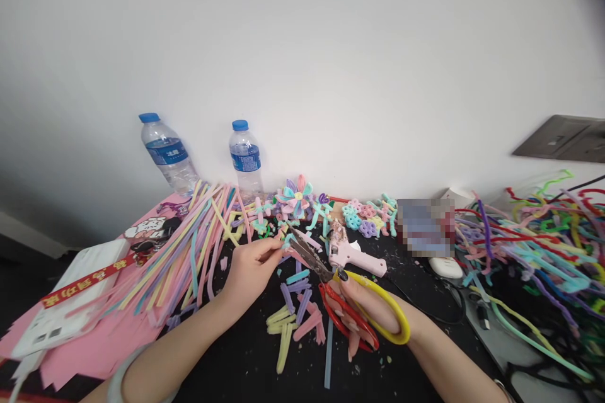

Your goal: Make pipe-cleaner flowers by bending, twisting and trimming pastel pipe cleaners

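We note: black table [236, 362], far edge along white wall [331, 75], plastic bottles [246, 157] standing there; left hand [250, 271] pinches teal pipe cleaner [286, 240], right hand [366, 303] grips scissors [325, 272].

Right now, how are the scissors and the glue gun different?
Colour: the scissors have one yellow handle, one red handle and metal blades, while the glue gun is mostly pale pink.
Place: the right hand holds the scissors, but the glue gun lies on the black table.
Size: the scissors look longer than the glue gun.
Both are tools with handles.
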`<state>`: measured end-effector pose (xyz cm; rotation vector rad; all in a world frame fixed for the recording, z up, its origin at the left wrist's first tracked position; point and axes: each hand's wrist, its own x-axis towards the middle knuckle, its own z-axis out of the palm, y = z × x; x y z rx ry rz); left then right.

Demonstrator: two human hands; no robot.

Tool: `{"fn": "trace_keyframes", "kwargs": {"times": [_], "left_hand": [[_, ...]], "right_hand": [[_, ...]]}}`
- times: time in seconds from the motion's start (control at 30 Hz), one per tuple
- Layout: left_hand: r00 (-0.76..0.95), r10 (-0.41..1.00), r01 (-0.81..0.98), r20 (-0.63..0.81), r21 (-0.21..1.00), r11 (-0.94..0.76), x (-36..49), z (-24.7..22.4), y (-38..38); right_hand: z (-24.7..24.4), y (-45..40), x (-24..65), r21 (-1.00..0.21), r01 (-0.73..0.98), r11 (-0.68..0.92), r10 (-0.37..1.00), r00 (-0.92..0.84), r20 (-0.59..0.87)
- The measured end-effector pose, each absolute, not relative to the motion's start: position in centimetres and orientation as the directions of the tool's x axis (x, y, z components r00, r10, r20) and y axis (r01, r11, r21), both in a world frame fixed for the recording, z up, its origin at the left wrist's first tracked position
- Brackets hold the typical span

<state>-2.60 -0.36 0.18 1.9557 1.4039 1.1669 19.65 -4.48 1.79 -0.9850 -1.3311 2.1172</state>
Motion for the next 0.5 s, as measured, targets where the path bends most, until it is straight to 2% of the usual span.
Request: {"fn": "trace_keyframes", "kwargs": {"times": [0.13, 0.5], "left_hand": [[0.112, 0.917, 0.543, 0.382, 0.749, -0.379, -2.60, 0.19, -0.32], [0.089, 0.916, 0.493, 0.392, 0.781, -0.382, -2.48, 0.57, -0.55]], "right_hand": [[1.86, -4.53, 19.46, -0.902, 0.086, -0.423, 0.719, -0.574, -0.392], [2.00, -4.77, 18.99, -0.936, 0.221, -0.276, 0.779, -0.519, -0.352]]}}
